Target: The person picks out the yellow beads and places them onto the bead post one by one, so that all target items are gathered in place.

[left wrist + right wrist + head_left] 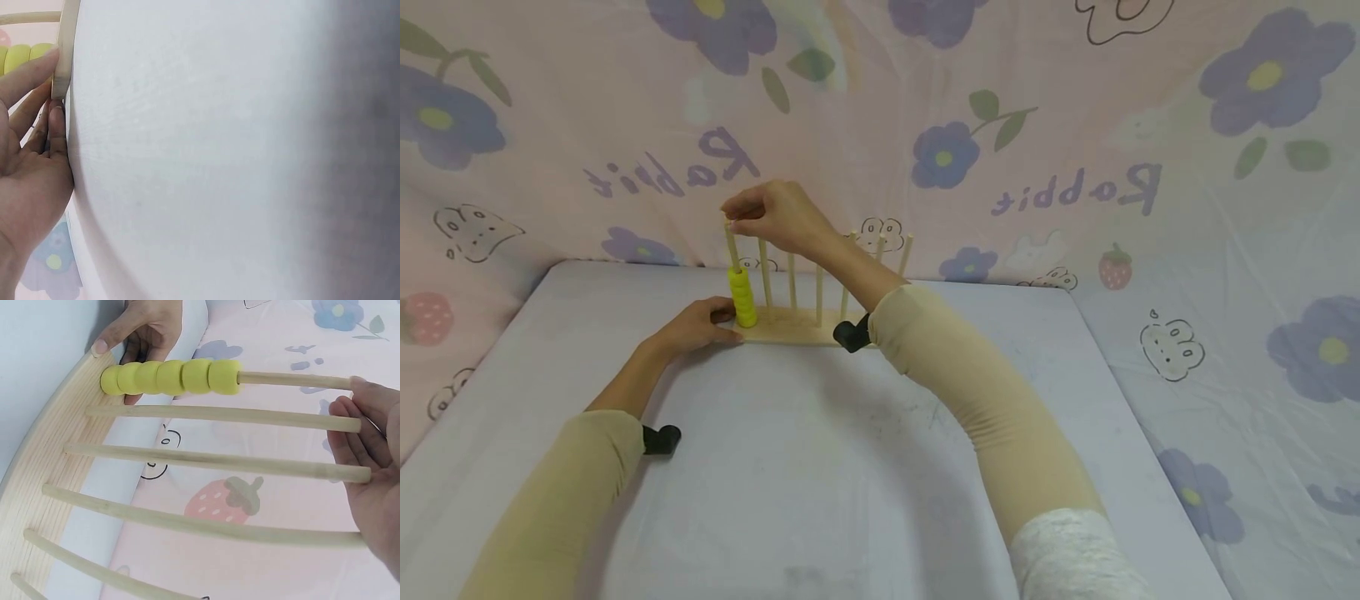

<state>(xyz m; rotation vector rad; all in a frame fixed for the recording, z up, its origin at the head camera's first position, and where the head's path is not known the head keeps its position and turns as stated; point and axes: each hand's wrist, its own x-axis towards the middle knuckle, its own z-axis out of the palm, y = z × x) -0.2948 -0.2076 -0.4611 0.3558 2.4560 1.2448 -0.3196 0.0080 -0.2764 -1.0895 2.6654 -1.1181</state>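
Observation:
A wooden peg rack, its flat base bearing a row of upright pegs, stands towards the back of the table. Several yellow beads are stacked at the bottom of the leftmost peg; the other visible pegs carry none. My left hand grips the base's left end, its thumb on the front edge and fingers at the end and behind. At the top of the beaded peg, my right hand pinches the tip between thumb and fingers. Part of its grip is hidden in the right wrist view.
The white table runs up to a printed fabric backdrop just behind the rack. Black camera mounts sit on both wrists. My right forearm crosses in front of the rack's right end.

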